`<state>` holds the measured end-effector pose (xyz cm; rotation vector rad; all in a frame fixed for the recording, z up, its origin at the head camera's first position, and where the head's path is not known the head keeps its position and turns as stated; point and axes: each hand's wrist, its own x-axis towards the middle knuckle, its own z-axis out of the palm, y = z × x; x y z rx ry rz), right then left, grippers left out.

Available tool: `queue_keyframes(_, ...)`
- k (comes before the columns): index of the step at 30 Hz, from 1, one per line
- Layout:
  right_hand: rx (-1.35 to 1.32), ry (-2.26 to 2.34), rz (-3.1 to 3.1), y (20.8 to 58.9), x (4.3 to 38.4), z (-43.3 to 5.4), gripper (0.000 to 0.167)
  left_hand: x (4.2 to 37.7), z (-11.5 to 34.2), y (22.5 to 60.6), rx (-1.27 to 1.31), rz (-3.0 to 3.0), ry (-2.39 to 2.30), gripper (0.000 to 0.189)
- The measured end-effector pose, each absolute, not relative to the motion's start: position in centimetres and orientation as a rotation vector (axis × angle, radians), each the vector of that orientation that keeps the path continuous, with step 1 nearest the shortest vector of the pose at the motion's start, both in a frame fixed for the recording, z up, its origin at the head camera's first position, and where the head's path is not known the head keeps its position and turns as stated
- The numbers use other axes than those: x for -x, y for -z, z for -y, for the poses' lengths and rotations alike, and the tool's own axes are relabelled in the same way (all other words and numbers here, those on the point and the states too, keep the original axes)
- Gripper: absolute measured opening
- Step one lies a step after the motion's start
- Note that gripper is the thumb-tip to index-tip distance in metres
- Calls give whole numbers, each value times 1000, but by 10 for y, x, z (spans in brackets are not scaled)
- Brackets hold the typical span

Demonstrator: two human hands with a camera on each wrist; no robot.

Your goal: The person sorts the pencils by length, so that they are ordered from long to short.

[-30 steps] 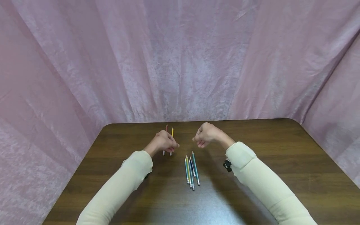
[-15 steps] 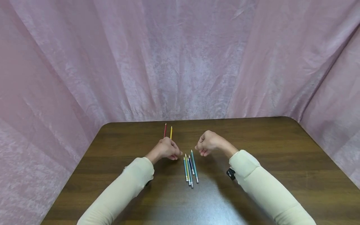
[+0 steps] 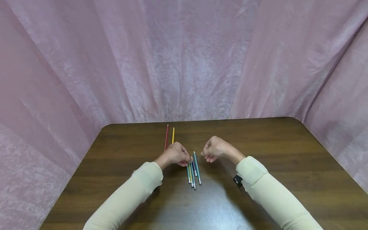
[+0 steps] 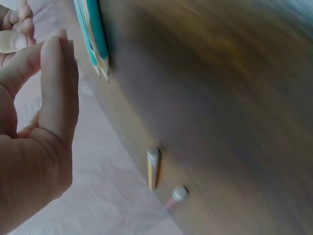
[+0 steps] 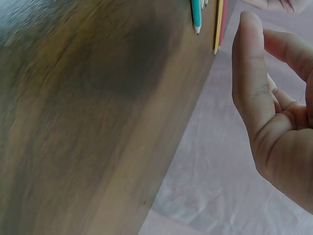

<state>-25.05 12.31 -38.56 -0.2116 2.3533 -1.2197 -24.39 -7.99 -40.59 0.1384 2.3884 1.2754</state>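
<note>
Fingers of your left hand point(image 3: 176, 154) are loosely bent and empty, with thumb and index brought near each other; in the head view they overlap the pointed ends of a pencil bunch point(image 3: 193, 177), though contact cannot be told. Your right hand point(image 3: 215, 150) is likewise bare of any load, its fingers slackly curved, poised to the right of the bunch and apart from it. The bunch lies near the middle of the wooden surface point(image 3: 258, 137), its members roughly side by side, points directed away from you; a teal pencil point(image 3: 197, 169) forms its right margin. To the left and farther off lie a red pencil point(image 3: 166, 137) and a yellow pencil point(image 3: 173, 135), near each other, points toward the far edge; your left hand hides their near ends in the head view, whereas the left wrist view shows them. Pale sleeves point(image 3: 273, 191) cover both your forearms. Beyond the surface hangs a pink curtain point(image 3: 184, 64).
</note>
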Motion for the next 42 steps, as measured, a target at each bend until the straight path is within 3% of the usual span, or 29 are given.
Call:
queue_keyframes(15, 186, 1263, -2342, 385, 247, -140, 10, 246, 47, 406, -48, -2432, -1121, 17)
queue_keyframes(30, 187, 1280, -2330, 388, 248, -155, 11, 247, 14, 409, -180, -2671, -746, 25)
queue_keyframes(42, 169, 1289, -2305, 392, 245, -164, 11, 252, 15, 413, -103, -2509, -1007, 18)
